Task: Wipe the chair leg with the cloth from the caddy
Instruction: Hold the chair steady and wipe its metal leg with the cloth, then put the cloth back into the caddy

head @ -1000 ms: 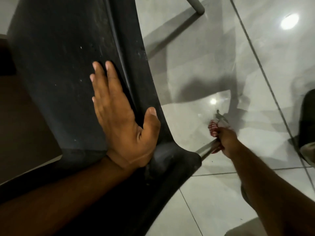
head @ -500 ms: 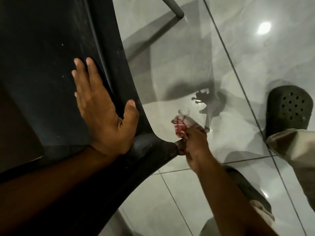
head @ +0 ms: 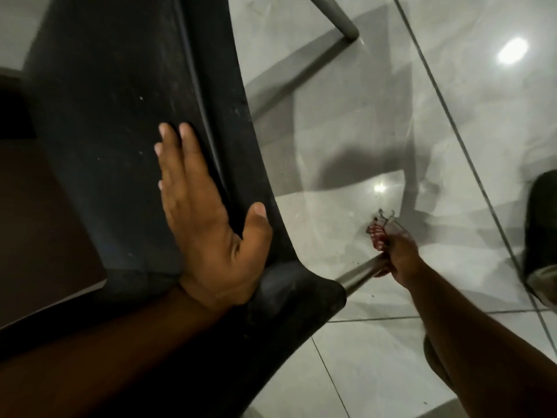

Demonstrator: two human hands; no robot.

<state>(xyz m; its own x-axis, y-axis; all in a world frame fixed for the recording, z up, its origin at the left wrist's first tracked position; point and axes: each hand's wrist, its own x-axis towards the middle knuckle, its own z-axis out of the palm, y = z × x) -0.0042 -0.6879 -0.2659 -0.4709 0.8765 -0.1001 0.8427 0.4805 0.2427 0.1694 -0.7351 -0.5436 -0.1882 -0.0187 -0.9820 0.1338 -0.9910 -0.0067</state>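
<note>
Head view. Grip, right hand (head: 402, 258): fingers curled closed around the cloth (head: 377, 235) and the chair leg (head: 360, 274) together, knuckles up, forearm running in from the lower right corner. The cloth, red and white, bunches out of the top of the fist, pressed against the metal leg at a point well down from the seat. The leg's lower part beyond the hand is hidden by the fist and cloth; its foot cannot be made out.

Grip, left hand (head: 208, 224): flat and spread open, holding nothing, palm pressed on the black chair seat (head: 120, 116), fingers extended up the surface, thumb splayed over the raised edge rim. The forearm crosses the lower left, dim in shadow.

Chair seat: dusty, speckled, tilted; its top and left are cut off by the frame.

Second chair leg (head: 340, 16): grey tube at the top, its upper end cut off.

Floor (head: 376, 357): glossy pale tiles, dark grout lines, light reflections.

Dark shoe (head: 542, 224): at the right edge, partly cut off, blurred.
</note>
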